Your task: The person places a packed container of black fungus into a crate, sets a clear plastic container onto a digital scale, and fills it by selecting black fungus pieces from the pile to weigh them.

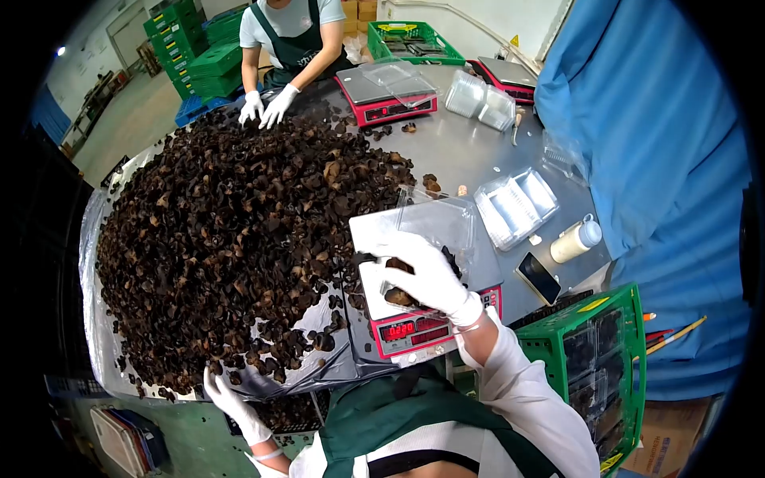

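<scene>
A large heap of dark brown wood ear mushrooms (215,231) covers the left side of the metal table. My right hand (422,275), in a white glove, lies over mushrooms on the near scale (372,231), its fingers spread and touching them. The red display (398,330) reads about 0.220. A clear plastic lid or box (446,219) sits at the back of this scale; my hand partly hides what lies beneath it. My left hand (231,405), also gloved, is at the table's near edge beside the heap, fingers apart, close to loose mushrooms.
Across the table, a co-worker's gloved hands (269,107) touch the heap. A second scale (386,89), stacked clear boxes (518,207), a phone (539,278) and a bottle (575,239) stand on the table. A green crate (637,362) with packed boxes is at my right.
</scene>
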Demonstrator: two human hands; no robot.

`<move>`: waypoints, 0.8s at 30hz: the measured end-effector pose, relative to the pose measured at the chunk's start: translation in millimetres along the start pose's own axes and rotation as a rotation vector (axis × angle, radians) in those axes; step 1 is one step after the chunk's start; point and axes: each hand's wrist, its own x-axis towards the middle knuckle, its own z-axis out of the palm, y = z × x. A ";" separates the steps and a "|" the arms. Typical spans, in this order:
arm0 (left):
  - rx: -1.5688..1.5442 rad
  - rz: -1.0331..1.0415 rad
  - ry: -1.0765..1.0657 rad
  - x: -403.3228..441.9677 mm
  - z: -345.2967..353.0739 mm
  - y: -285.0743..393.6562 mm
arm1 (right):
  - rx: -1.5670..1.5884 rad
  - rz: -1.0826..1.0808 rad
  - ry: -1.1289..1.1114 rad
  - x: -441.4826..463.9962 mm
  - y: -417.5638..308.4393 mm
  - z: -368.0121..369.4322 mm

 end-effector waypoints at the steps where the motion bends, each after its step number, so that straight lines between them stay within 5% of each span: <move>1: -0.016 0.054 -0.051 -1.3 16.7 22.8 | -0.014 0.020 0.017 -0.6 3.1 0.1; 6: -0.019 0.246 -0.327 -17.8 77.8 90.1 | -0.031 0.177 0.310 -26.6 16.9 -59.3; 10: -0.126 0.278 -0.548 -47.5 132.0 124.6 | 0.342 0.537 0.607 -66.6 77.9 -68.9; 14: -0.070 0.297 -0.964 -93.3 183.0 171.3 | 0.705 0.767 0.534 -76.2 126.9 -47.1; 17: -0.047 0.303 -1.232 -109.9 215.9 152.4 | 0.709 0.690 0.596 -69.4 105.3 -44.1; 21: 0.118 0.521 -1.117 -117.8 229.9 162.5 | 0.419 0.555 0.616 -82.1 93.2 -51.5; 23: 0.077 0.929 -0.857 -116.9 242.3 164.1 | 0.336 0.546 0.579 -87.7 79.8 -51.0; 24: 0.076 0.931 -0.860 -117.0 248.2 168.6 | 0.252 0.535 0.528 -89.4 70.9 -51.4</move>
